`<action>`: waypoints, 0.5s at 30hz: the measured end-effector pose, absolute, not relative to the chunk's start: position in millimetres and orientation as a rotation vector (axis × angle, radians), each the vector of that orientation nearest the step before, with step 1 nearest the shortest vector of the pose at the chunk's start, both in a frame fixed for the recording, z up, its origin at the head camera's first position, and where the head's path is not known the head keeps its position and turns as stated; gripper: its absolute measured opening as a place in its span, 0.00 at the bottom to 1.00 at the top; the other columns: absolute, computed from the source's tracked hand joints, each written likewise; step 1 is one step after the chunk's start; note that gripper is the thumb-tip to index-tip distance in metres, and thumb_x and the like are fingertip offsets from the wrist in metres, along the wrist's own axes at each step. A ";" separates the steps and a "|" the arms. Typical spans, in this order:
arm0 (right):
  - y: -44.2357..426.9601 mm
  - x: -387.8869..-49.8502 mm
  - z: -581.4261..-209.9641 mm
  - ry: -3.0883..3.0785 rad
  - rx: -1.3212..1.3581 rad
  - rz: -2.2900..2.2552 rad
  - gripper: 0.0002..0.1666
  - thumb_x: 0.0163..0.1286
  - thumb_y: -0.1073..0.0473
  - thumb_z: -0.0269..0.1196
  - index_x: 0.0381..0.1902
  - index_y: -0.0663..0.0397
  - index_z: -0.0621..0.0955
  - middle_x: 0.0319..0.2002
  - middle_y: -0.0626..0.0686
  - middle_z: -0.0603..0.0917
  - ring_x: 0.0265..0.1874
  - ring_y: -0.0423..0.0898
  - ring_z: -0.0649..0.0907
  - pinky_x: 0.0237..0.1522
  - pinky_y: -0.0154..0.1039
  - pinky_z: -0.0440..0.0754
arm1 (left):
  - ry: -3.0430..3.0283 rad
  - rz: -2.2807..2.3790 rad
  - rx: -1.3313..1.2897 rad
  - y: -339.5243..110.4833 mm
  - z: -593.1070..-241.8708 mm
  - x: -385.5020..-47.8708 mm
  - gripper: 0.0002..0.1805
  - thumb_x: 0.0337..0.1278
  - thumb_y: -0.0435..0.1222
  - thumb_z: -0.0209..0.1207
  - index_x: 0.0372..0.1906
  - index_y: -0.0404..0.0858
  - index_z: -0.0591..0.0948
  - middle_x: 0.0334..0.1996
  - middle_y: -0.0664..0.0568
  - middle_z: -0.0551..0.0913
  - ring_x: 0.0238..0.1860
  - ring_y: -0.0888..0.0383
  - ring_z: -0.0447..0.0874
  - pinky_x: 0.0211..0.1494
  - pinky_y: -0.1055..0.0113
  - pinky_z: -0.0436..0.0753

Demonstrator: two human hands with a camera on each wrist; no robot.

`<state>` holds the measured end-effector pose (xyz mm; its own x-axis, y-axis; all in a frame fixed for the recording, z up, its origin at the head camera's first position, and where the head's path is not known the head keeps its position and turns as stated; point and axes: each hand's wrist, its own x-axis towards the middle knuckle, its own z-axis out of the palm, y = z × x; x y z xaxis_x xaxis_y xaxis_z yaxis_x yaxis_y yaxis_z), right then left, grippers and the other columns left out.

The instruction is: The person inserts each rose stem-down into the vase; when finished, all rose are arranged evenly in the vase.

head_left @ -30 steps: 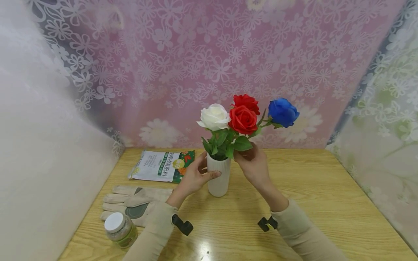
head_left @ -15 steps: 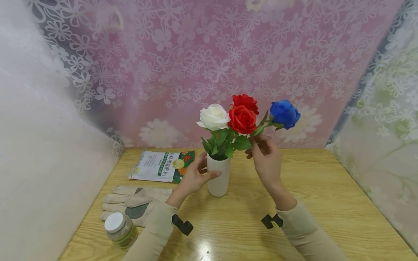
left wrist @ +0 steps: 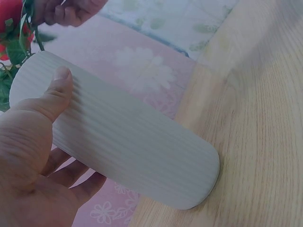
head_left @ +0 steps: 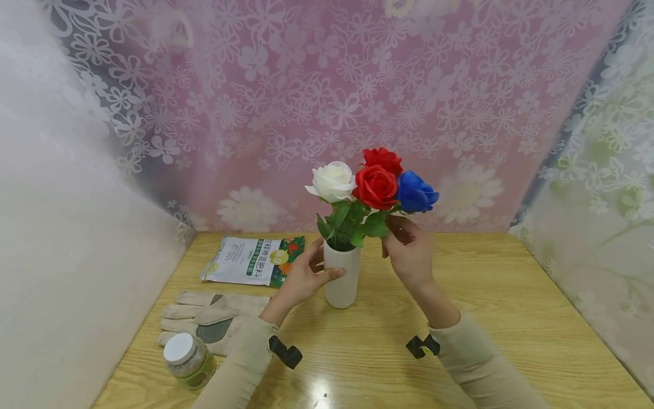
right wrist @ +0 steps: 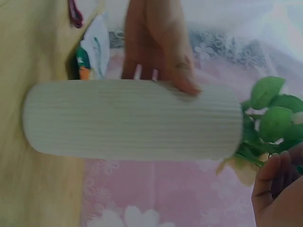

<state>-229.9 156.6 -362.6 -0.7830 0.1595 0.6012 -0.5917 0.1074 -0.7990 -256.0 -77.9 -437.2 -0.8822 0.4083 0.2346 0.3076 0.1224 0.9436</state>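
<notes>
A ribbed white vase stands upright on the wooden table, holding a white rose, two red roses and a blue rose among green leaves. My left hand grips the vase from its left side; the left wrist view shows the thumb across the ribbed wall and the fingers behind. My right hand is just right of the leaves, pinching the blue rose's stem below the bloom. In the right wrist view its curled fingers meet a green stem beside the vase mouth.
Left of the vase lies a white and green printed packet. Nearer are pale work gloves and a white-lidded jar. A dark red looped thing shows at the right wrist view's edge. Floral curtains close off the back.
My right hand first shifted right and up along the blue rose, then slightly back left. The blue bloom has swung left and down against the red roses. My left hand stays on the vase.
</notes>
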 end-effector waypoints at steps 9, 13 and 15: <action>154.9 -227.6 -368.2 -1.945 0.404 1.651 0.06 0.72 0.65 0.69 0.44 0.61 0.90 0.13 0.45 0.75 0.12 0.46 0.76 0.19 0.33 0.73 | 2.313 1.880 0.756 -75.8 -434.1 -255.1 0.49 0.66 0.40 0.72 0.85 0.58 0.57 0.73 0.47 0.77 0.72 0.48 0.78 0.72 0.49 0.81; 156.1 -227.2 -369.1 -1.957 0.410 1.670 0.05 0.73 0.64 0.68 0.42 0.61 0.89 0.12 0.49 0.75 0.11 0.41 0.74 0.17 0.34 0.69 | 2.314 1.880 0.746 -76.4 -434.5 -255.2 0.50 0.66 0.39 0.72 0.85 0.57 0.57 0.72 0.47 0.77 0.72 0.48 0.78 0.72 0.49 0.81; 157.4 -226.2 -370.4 -1.971 0.407 1.693 0.05 0.74 0.63 0.68 0.41 0.61 0.88 0.13 0.53 0.75 0.12 0.42 0.74 0.17 0.34 0.69 | 2.317 1.879 0.749 -76.5 -434.7 -255.0 0.50 0.66 0.39 0.72 0.85 0.55 0.57 0.73 0.46 0.77 0.72 0.47 0.78 0.73 0.48 0.81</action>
<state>-226.2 157.4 -370.4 -0.8271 0.0983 0.5534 -0.5322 0.1793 -0.8274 -255.0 -76.5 -434.7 -0.8793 0.4067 0.2477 0.3262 0.1356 0.9355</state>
